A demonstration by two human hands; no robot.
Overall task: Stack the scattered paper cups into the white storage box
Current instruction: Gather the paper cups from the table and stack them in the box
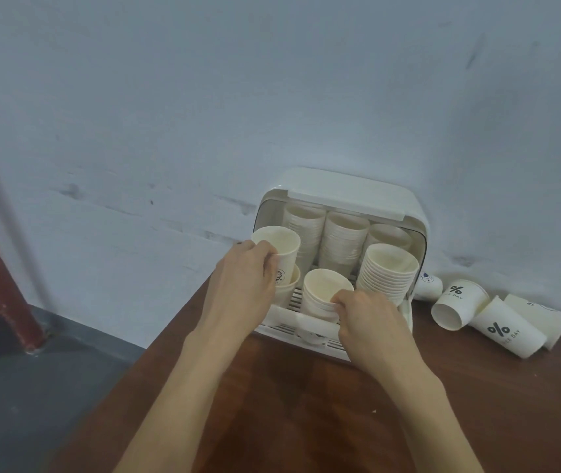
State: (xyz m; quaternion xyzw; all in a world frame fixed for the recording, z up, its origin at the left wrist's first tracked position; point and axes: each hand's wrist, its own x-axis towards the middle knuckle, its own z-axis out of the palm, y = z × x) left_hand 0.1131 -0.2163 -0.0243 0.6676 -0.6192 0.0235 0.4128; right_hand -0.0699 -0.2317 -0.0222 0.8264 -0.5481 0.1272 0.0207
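Progress: well advanced, not complete. The white plastic storage box with its lid raised (405, 213) stands on the dark brown wooden table (289, 404) against the wall. Inside, three tall stacks of cream paper cups (342, 240) fill the back row, and a further tall stack (388, 271) sits at front right.

Left hand (238, 288): fingers curled round a single cream paper cup (281, 247), held over another cup at the box's front left. Right hand (368, 315): fingertips pinch the rim of a short front-centre stack (323, 291).

Outstanding: at least four loose white paper cups with black percent marks (460, 302) lie on their sides on the table, right of the box. Judged: the held cup is not yet seated, and the loose ones are still to be collected
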